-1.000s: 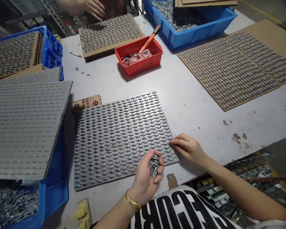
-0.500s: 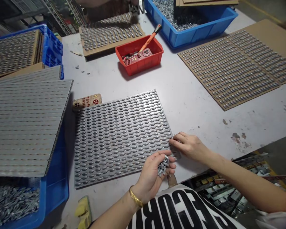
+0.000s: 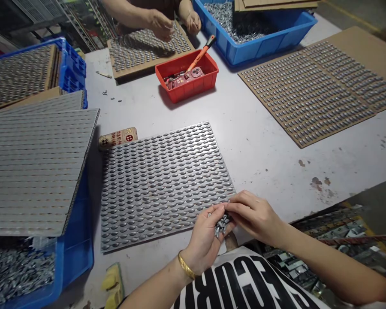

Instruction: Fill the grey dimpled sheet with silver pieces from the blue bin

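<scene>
The left hand [image 3: 204, 238] is half curled around small metal pieces [image 3: 221, 226]; the right hand [image 3: 257, 216] is bunched against its fingertips, its grip unclear. Both are held over the near right corner of the studded grey panel [image 3: 167, 184], laid on the worktop [image 3: 231, 113].
</scene>
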The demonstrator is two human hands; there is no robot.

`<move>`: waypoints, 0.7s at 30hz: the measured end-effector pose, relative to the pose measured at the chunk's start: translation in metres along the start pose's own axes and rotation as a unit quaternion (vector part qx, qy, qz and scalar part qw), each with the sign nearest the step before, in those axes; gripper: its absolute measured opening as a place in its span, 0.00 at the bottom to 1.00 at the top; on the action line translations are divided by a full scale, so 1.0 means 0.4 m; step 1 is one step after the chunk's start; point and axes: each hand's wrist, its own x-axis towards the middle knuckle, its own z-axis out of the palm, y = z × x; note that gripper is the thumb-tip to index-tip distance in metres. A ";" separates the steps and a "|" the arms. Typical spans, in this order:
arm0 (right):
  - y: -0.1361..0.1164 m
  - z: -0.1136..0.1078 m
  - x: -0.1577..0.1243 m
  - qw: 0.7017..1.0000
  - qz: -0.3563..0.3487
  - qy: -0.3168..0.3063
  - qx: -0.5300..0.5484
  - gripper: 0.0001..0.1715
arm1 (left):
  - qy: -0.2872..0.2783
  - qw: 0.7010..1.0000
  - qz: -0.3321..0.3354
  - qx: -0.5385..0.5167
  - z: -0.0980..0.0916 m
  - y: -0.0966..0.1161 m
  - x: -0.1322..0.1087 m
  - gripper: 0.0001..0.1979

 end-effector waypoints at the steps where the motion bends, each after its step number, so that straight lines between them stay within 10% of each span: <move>1: 0.003 0.004 -0.008 1.000 -0.006 0.007 -0.009 0.18 | -0.005 1.000 -0.003 0.003 0.000 -0.002 -0.001 0.10; 21: 0.136 -0.002 -0.005 0.984 -0.075 -0.065 -0.151 0.16 | 0.013 0.996 -0.071 0.050 0.004 -0.016 -0.006 0.12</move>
